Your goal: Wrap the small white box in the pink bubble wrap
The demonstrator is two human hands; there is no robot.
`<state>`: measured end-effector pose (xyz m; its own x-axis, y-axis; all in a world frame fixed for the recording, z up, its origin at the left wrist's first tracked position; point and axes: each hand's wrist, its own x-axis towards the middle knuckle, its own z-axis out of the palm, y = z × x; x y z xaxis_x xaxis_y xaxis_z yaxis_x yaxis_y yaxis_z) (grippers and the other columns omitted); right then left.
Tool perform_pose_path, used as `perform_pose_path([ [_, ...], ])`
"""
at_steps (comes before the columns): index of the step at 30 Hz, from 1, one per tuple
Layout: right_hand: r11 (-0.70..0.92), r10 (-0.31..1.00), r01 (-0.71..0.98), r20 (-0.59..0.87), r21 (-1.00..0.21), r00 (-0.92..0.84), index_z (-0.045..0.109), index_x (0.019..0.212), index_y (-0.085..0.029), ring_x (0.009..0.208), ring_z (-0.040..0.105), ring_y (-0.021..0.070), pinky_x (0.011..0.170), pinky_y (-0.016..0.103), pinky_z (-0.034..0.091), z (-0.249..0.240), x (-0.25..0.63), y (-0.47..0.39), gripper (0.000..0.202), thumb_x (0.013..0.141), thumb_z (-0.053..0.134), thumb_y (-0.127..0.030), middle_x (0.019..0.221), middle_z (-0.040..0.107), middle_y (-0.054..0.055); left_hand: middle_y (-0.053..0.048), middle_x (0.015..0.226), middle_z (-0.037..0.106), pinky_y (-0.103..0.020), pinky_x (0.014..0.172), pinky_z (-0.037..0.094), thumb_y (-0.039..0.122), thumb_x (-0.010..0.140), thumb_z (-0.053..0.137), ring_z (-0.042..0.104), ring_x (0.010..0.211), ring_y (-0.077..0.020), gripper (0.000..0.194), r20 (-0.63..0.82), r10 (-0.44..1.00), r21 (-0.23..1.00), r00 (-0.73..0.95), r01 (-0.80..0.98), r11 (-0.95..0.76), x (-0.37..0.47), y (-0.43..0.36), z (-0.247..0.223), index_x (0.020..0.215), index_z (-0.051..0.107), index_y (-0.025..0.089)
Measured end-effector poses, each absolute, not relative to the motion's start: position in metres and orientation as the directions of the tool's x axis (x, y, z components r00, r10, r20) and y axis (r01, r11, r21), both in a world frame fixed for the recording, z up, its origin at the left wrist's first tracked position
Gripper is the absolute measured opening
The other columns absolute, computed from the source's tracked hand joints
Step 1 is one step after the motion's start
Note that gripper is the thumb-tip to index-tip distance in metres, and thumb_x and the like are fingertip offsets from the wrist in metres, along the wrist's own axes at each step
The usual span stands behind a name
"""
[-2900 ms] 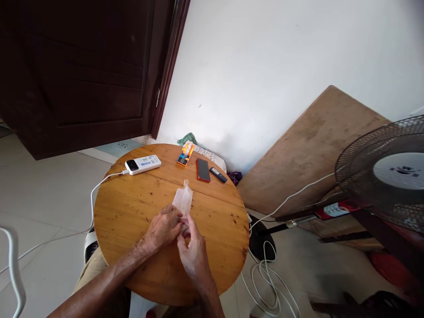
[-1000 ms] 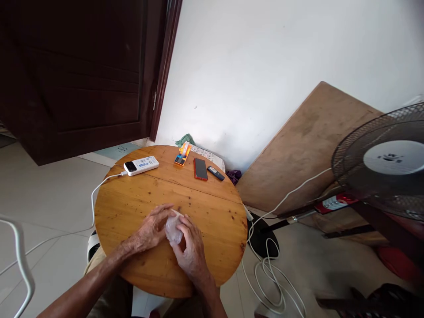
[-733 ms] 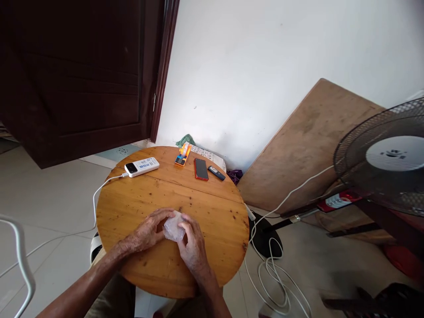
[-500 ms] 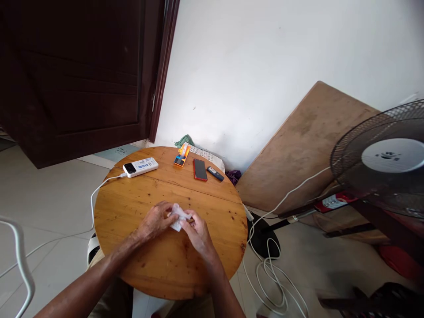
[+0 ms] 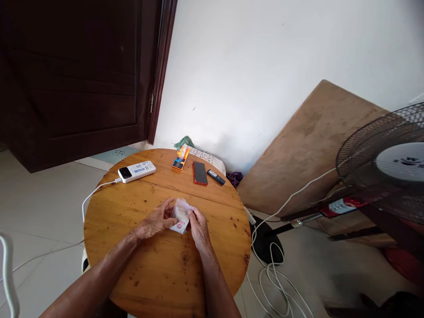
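A small white packet (image 5: 180, 215), crinkled and translucent at its top and with a pink print near its lower end, is between my hands over the middle of the round wooden table (image 5: 132, 265). My left hand (image 5: 159, 221) curls around its left side, thumb and fingers against it. At its upper right edge, my right hand (image 5: 198, 225) pinches the thin film between thumb and fingers. What is inside the packet I cannot make out.
Toward the table's far side lie a white power bank (image 5: 137, 171) with a cable, an orange tape dispenser (image 5: 180, 158), a red-edged phone (image 5: 200, 172) and a dark handheld device (image 5: 216, 177). A fan (image 5: 391, 163) and coiled white cable (image 5: 281, 287) are at the right.
The packet has been spread out from a crumpled shape, and its pink print now shows. My right hand has shifted slightly at its edge. The view has moved a little.
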<state>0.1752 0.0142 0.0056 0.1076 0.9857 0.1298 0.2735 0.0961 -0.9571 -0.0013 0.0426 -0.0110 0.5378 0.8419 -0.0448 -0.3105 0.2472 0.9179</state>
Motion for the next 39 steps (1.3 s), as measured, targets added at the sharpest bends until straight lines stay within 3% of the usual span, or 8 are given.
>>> perform_pose_path([
  [8,0.085,0.99,0.234,0.108,-0.968,0.086,0.068,0.097,-0.017,0.076,0.061,0.0181,0.068,0.026,0.049,0.001,0.176,0.008,0.031,0.089,0.054,-0.043,0.085,0.07,0.003,-0.014,0.147,0.046,-0.042,0.106,0.043,0.034,0.068,0.079,0.05,0.131,-0.0272,0.1,0.018,0.853,0.948,0.522,-0.28,0.151,0.004,0.028,-0.009,0.151,0.024,0.022],
  [13,0.099,0.972,0.387,0.172,-0.917,0.158,0.068,0.096,-0.019,0.08,0.064,0.0199,0.073,0.028,0.05,0.004,0.172,0.004,0.026,0.089,0.052,-0.038,0.087,0.072,0.004,-0.012,0.129,0.06,-0.042,0.099,0.047,0.032,0.066,0.081,0.06,0.115,-0.0254,0.106,0.008,0.876,0.918,0.483,-0.35,0.185,0.009,0.029,-0.01,0.152,0.02,0.022],
  [20,0.145,0.97,0.377,0.206,-0.915,0.126,0.065,0.107,-0.018,0.093,0.067,0.0212,0.082,0.03,0.052,0.014,0.174,-0.001,0.029,0.088,0.054,-0.037,0.104,0.072,0.008,-0.008,0.117,0.063,-0.036,0.09,0.049,0.032,0.064,0.08,0.062,0.103,-0.0215,0.103,0.001,0.881,0.934,0.472,-0.315,0.168,0.009,0.031,-0.016,0.15,0.023,0.02],
  [25,0.213,0.97,0.532,0.242,-0.819,-0.015,0.066,0.111,-0.021,0.103,0.065,0.0226,0.089,0.035,0.049,0.035,0.188,0.006,0.031,0.082,0.058,-0.024,0.11,0.071,0.008,-0.006,0.109,0.066,-0.032,0.08,0.05,0.031,0.067,0.078,0.064,0.092,-0.0194,0.101,-0.002,0.867,0.93,0.499,-0.318,0.185,0.011,0.031,-0.015,0.15,0.021,0.021],
  [30,0.353,0.935,0.68,0.212,-0.642,-0.285,0.064,0.119,-0.025,0.099,0.065,0.0212,0.089,0.035,0.049,0.059,0.186,0.025,0.052,0.07,0.056,-0.007,0.111,0.071,0.003,-0.005,0.108,0.067,-0.032,0.08,0.05,0.027,0.068,0.078,0.063,0.095,-0.0227,0.097,0.038,0.86,0.904,0.51,-0.384,0.187,0.013,0.032,-0.017,0.149,0.025,0.02],
  [33,0.389,0.92,0.711,0.208,-0.585,-0.332,0.07,0.106,-0.025,0.092,0.067,0.0208,0.085,0.033,0.049,0.062,0.177,0.036,0.04,0.074,0.055,-0.008,0.101,0.074,0.002,-0.006,0.111,0.067,-0.032,0.08,0.051,0.025,0.066,0.079,0.063,0.096,-0.0227,0.097,0.048,0.857,0.896,0.514,-0.4,0.19,0.014,0.033,-0.018,0.148,0.027,0.02],
  [36,0.368,0.93,0.652,0.248,-0.663,-0.272,0.073,0.092,-0.023,0.086,0.068,0.0198,0.08,0.031,0.049,0.059,0.171,0.042,0.021,0.084,0.054,-0.02,0.093,0.075,0.003,-0.007,0.115,0.066,-0.033,0.082,0.051,0.026,0.066,0.078,0.063,0.099,-0.0215,0.096,0.048,0.848,0.894,0.527,-0.401,0.199,0.013,0.033,-0.015,0.148,0.027,0.021],
  [39,0.287,0.956,0.539,0.268,-0.791,-0.116,0.072,0.09,-0.02,0.08,0.067,0.0189,0.074,0.028,0.05,0.054,0.173,0.042,0.024,0.089,0.052,-0.032,0.087,0.074,0.004,-0.009,0.118,0.065,-0.034,0.085,0.05,0.028,0.065,0.079,0.062,0.102,-0.0222,0.099,0.03,0.846,0.905,0.532,-0.375,0.203,0.012,0.031,-0.011,0.149,0.026,0.02],
])
